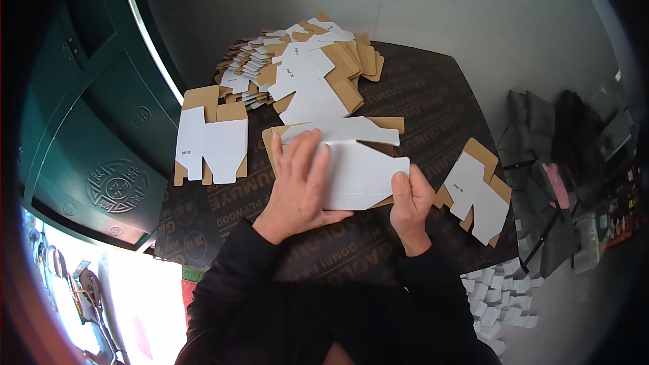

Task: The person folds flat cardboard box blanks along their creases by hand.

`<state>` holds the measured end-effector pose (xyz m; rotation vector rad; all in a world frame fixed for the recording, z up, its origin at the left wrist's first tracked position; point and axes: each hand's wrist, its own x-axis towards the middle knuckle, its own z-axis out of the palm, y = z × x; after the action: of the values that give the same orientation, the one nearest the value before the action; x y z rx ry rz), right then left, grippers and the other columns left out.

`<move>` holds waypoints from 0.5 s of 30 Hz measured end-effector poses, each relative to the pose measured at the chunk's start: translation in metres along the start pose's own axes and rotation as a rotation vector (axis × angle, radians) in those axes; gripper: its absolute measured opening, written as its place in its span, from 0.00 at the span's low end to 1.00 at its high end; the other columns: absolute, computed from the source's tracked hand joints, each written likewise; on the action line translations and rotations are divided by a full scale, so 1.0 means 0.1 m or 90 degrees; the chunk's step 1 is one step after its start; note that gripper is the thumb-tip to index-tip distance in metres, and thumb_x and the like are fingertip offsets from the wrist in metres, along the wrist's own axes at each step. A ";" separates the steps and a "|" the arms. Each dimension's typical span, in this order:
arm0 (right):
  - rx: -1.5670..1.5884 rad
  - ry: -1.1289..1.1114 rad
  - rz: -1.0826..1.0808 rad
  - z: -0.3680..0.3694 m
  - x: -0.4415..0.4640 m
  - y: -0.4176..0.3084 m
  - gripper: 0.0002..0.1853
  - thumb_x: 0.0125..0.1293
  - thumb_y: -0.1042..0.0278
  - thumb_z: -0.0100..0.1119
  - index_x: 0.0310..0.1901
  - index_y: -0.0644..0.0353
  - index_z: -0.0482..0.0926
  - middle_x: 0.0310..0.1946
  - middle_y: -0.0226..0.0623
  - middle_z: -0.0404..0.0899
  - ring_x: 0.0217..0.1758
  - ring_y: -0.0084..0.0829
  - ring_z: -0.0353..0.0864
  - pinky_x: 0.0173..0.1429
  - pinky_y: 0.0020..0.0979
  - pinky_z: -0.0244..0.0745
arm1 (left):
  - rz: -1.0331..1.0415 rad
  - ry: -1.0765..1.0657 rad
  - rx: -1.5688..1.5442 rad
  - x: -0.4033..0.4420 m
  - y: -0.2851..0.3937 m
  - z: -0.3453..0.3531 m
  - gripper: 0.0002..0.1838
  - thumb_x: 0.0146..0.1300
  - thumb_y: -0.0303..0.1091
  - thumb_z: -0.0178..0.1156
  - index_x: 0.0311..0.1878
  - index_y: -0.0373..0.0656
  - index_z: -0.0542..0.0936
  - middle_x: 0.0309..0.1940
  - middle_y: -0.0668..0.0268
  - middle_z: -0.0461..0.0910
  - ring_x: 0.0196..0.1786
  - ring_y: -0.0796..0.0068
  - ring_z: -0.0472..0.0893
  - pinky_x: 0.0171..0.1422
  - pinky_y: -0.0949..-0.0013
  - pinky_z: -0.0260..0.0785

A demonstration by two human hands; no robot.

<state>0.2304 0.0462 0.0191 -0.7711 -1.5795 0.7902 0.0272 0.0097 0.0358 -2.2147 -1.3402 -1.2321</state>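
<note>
A white and brown cardboard box blank, partly folded, lies in front of me on the dark table. My left hand rests on its left part with the fingers spread over the white face and the thumb along the lower edge. At the right end, my right hand pinches the blank's corner flap, thumb on top; its fingers underneath are partly hidden. Just beyond the blank, a flat white cardboard piece tops a large pile.
Two flat blanks lie on the table, one at the left and one at the right. A green door stands at the left. Many small white pieces lie on the floor, and a dark chair is at the right.
</note>
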 end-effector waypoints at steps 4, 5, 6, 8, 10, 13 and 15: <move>0.052 0.078 0.031 -0.02 0.06 0.11 0.10 0.71 0.70 0.46 0.31 0.62 0.70 0.25 0.26 0.67 0.28 0.18 0.58 0.34 0.20 0.57 | -0.105 0.106 -0.077 -0.05 -0.05 0.03 0.43 0.47 0.44 0.69 0.65 0.41 0.62 0.60 0.51 0.64 0.59 0.52 0.66 0.67 0.49 0.55; 0.072 0.108 0.031 -0.02 0.09 0.15 0.11 0.72 0.69 0.46 0.30 0.62 0.69 0.24 0.24 0.65 0.28 0.17 0.57 0.34 0.20 0.56 | -0.141 0.150 -0.105 -0.07 -0.08 0.05 0.40 0.48 0.42 0.69 0.64 0.41 0.63 0.58 0.52 0.67 0.58 0.53 0.67 0.66 0.52 0.57; 0.092 0.138 0.030 -0.02 0.10 0.18 0.11 0.72 0.69 0.45 0.30 0.61 0.69 0.23 0.23 0.64 0.28 0.16 0.56 0.34 0.20 0.55 | -0.178 0.194 -0.134 -0.10 -0.11 0.05 0.38 0.50 0.40 0.69 0.63 0.41 0.65 0.56 0.53 0.69 0.57 0.55 0.68 0.65 0.55 0.59; 0.113 0.149 0.037 -0.02 0.10 0.22 0.11 0.73 0.68 0.45 0.30 0.62 0.69 0.24 0.23 0.64 0.28 0.16 0.56 0.34 0.20 0.55 | -0.208 0.132 -0.207 -0.17 -0.18 0.05 0.34 0.51 0.38 0.69 0.61 0.40 0.67 0.53 0.55 0.71 0.55 0.57 0.69 0.62 0.58 0.61; 0.156 0.159 0.048 -0.01 0.10 0.26 0.11 0.73 0.68 0.45 0.31 0.62 0.70 0.24 0.23 0.64 0.29 0.16 0.56 0.34 0.19 0.54 | -0.274 0.013 -0.347 -0.25 -0.25 0.03 0.28 0.52 0.33 0.68 0.56 0.39 0.71 0.47 0.57 0.74 0.52 0.61 0.71 0.57 0.65 0.64; 0.201 0.164 0.068 0.02 0.11 0.24 0.11 0.73 0.68 0.45 0.34 0.63 0.72 0.26 0.24 0.66 0.30 0.16 0.57 0.36 0.19 0.56 | -0.280 -0.037 -0.393 -0.16 -0.10 0.03 0.14 0.55 0.26 0.65 0.45 0.37 0.78 0.36 0.62 0.78 0.45 0.67 0.72 0.47 0.72 0.66; 0.251 0.174 0.099 0.04 0.11 0.21 0.10 0.73 0.68 0.45 0.37 0.65 0.73 0.28 0.25 0.68 0.31 0.15 0.60 0.38 0.19 0.58 | -0.259 -0.055 -0.350 -0.12 0.01 0.03 0.11 0.56 0.27 0.65 0.43 0.38 0.78 0.35 0.63 0.77 0.42 0.68 0.71 0.46 0.72 0.66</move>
<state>0.2259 0.0668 0.0071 -0.6821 -1.0853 1.0254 0.0272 0.0044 0.0249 -2.4358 -1.7094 -1.8563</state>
